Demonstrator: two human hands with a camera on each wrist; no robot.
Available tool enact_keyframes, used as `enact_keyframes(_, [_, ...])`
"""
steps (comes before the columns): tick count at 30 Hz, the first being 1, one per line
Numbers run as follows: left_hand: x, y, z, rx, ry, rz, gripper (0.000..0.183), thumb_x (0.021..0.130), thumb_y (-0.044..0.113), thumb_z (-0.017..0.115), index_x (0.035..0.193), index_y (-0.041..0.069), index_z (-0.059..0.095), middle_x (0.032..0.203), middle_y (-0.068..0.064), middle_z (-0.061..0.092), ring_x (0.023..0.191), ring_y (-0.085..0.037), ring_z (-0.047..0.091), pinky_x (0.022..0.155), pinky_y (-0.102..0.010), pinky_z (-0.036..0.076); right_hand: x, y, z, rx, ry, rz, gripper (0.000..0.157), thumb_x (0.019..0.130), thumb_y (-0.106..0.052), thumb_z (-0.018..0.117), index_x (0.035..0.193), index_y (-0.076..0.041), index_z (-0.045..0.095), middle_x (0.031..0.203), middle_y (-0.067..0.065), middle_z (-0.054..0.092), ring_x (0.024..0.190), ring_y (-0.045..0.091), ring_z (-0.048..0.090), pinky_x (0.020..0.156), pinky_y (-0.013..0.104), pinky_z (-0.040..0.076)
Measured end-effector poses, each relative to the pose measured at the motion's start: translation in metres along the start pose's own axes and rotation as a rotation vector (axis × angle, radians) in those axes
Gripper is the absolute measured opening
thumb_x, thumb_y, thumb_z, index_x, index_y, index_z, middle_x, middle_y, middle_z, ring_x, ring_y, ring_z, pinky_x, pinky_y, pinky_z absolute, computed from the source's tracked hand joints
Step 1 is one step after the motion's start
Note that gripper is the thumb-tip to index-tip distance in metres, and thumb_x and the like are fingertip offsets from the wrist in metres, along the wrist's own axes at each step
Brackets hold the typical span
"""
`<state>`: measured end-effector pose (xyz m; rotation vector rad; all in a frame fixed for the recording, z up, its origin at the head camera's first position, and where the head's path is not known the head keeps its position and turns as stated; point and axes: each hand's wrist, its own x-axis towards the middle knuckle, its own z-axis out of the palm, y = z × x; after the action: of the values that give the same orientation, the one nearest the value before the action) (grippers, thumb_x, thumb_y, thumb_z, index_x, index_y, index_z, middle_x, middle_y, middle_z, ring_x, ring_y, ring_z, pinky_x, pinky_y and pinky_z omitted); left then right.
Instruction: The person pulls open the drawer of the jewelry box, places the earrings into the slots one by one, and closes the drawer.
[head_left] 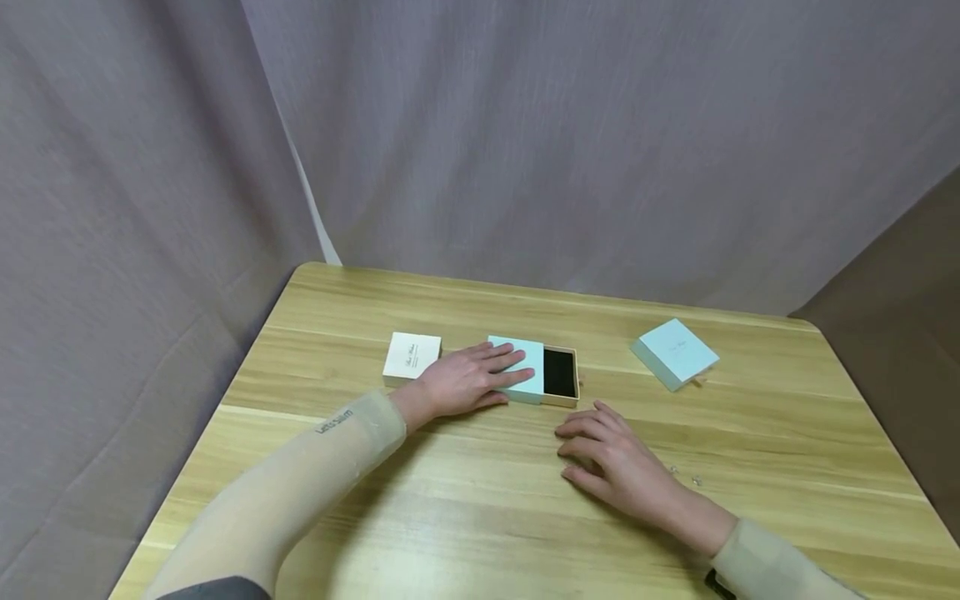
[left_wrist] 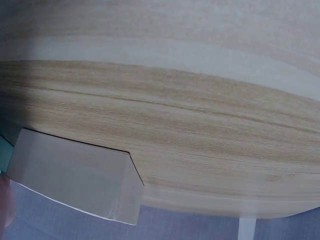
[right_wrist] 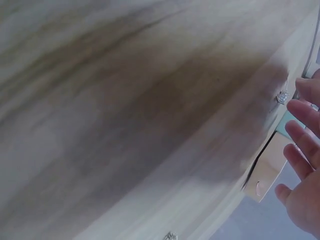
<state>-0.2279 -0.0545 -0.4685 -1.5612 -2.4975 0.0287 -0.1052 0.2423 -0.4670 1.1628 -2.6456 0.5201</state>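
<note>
A light blue drawer box point(head_left: 517, 395) lies mid-table, its inner tray point(head_left: 560, 372) with black lining partly slid out to the right. Spread across the sleeve is my left hand point(head_left: 468, 381), fingers straight and resting on top. Just in front of the tray, my right hand point(head_left: 618, 462) hovers low over the table, fingers loosely bent and holding nothing. In the right wrist view a small ring with a sparkling stone point(right_wrist: 282, 97) lies right by the fingertips. A second sparkling piece point(right_wrist: 170, 236) shows at that view's lower edge.
Left of the drawer box stands a white box point(head_left: 412, 357) with dark lettering. Another light blue box point(head_left: 678, 350), set at an angle with a ribbon tab, lies at right. Two small shiny pieces point(head_left: 697, 481) sit beside the right wrist. Grey curtains point(head_left: 562, 150) enclose the wooden table point(head_left: 465, 517).
</note>
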Motion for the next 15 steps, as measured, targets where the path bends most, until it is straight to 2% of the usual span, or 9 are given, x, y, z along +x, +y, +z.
enact_keyframes(5, [0.0005,-0.0008,-0.0021,0.006,-0.01,-0.002,0.059,0.112,0.045,0.055,0.166,0.023,0.043,0.17,-0.007,0.041,0.157,-0.025,0.038,0.129,-0.041,0.032,-0.0035,0.0041,-0.006,-0.013,-0.02,0.017,0.023,0.086,-0.02,0.09,0.106,-0.014,0.081,0.128,0.003,0.072,0.128,0.028,0.062,0.128,0.056,0.028])
enact_keyframes(11, [0.0,-0.0006,-0.0017,-0.002,-0.003,-0.004,0.058,0.112,0.044,0.056,0.165,0.023,0.045,0.169,-0.008,0.042,0.157,-0.025,0.039,0.129,-0.041,0.032,-0.0089,0.0079,-0.008,-0.022,-0.016,0.034,0.019,0.085,-0.018,0.091,0.102,-0.015,0.081,0.127,0.002,0.072,0.127,0.029,0.063,0.128,0.053,0.028])
enact_keyframes(15, [-0.0005,0.0003,-0.0011,-0.017,0.005,-0.007,0.057,0.112,0.043,0.057,0.164,0.023,0.046,0.169,-0.008,0.043,0.157,-0.025,0.04,0.129,-0.041,0.032,-0.0091,0.0076,-0.0047,-0.009,-0.009,0.027,0.016,0.087,-0.016,0.089,0.099,-0.016,0.08,0.127,0.003,0.073,0.127,0.03,0.063,0.132,0.047,0.023])
